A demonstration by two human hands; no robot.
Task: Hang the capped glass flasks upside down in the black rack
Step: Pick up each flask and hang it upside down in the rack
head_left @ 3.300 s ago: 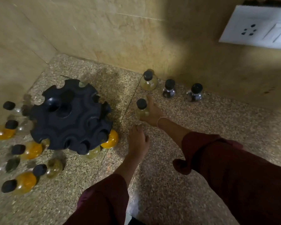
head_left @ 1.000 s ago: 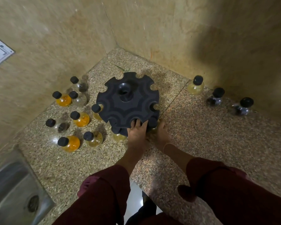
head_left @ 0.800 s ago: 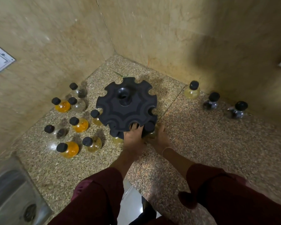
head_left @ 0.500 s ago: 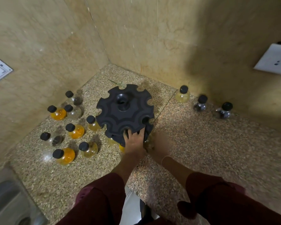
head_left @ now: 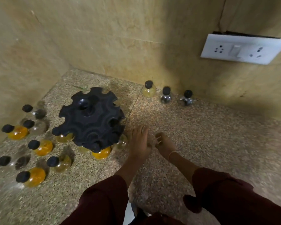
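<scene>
The black rack (head_left: 91,117) stands on the speckled stone counter (head_left: 193,135), left of centre. Under its near rim hang an orange flask (head_left: 101,153) and a pale flask (head_left: 122,142), caps up in the slots. Several capped flasks, orange and clear, stand upright left of the rack (head_left: 39,146). Along the back wall stand a pale yellow flask (head_left: 148,90) and two clear flasks (head_left: 166,96) (head_left: 187,99). My left hand (head_left: 139,143) hovers just right of the rack with straight fingers. My right hand (head_left: 165,144) is beside it, fingers loosely curled. Neither holds anything.
Beige stone walls meet in a corner behind the rack. A white socket and switch plate (head_left: 243,48) is fixed on the right wall. Bare counter stretches to the right of my hands. My dark red sleeves fill the bottom of the view.
Both hands have come off the rack's near rim and moved to the right of it. The view has swung right, so the sink is out of sight and the socket plate shows.
</scene>
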